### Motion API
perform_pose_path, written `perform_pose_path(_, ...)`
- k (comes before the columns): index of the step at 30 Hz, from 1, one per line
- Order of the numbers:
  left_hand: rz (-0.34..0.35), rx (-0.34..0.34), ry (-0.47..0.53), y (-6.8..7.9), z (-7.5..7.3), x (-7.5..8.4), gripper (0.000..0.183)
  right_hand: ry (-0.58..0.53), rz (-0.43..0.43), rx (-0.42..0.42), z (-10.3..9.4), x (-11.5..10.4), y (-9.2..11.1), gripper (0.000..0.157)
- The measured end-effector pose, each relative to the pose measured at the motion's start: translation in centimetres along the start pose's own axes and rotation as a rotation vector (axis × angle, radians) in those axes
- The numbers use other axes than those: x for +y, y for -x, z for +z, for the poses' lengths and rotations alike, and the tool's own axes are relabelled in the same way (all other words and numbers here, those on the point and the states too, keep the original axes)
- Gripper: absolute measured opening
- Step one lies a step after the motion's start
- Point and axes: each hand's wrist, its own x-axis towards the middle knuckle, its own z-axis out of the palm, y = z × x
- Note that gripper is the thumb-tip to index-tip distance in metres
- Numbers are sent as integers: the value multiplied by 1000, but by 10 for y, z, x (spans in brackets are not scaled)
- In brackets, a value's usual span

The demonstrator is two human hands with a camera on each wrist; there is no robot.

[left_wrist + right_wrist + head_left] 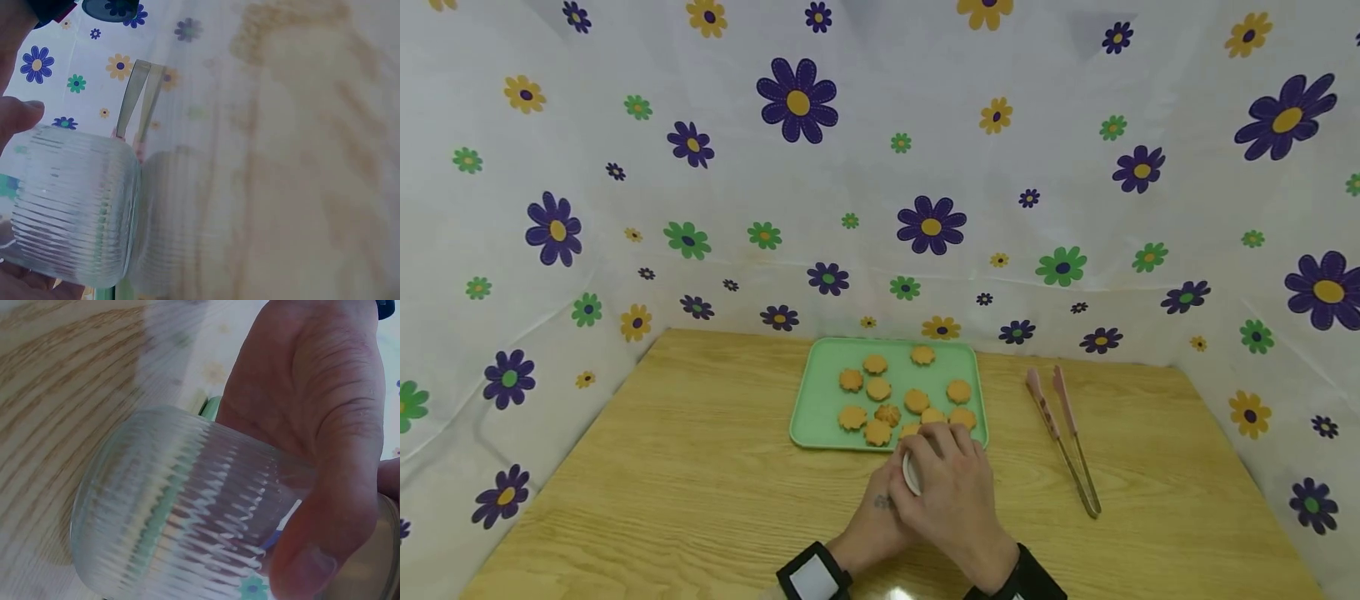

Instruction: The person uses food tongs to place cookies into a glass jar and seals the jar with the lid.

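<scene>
A clear, ribbed jar [78, 206] is upright near a green tray [820, 400], a round lid [365, 556] at its mouth.

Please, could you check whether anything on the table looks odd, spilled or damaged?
One cookie near the front of the green tray shows a ridged face, unlike the smoother ones around it; perhaps it lies upside down. I see nothing spilled, and the glass jar shows no visible crack.
</scene>
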Motion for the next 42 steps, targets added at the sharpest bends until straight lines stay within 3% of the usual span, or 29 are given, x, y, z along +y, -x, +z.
perform_pose_path(7,28,-53,-41,-2,-3,-3,80,-21,-10,-23,0,3,1,16)
perform_pose_path(14,-13,-135,67,-3,-12,-7,83,-36,-38,-4,3,4,0,12)
perform_pose_path(22,8,-194,132,-2,-18,-14,70,-49,-71,4,4,4,0,8)
perform_pose_path(28,-45,-288,176,-3,-24,-18,80,-77,-116,8,3,6,-1,7)
perform_pose_path(35,-51,-337,179,-3,-28,-20,85,-120,-176,-37,1,9,-2,9)
perform_pose_path(42,-128,-368,337,-4,-29,-20,86,-195,-268,-69,-2,18,-5,11)
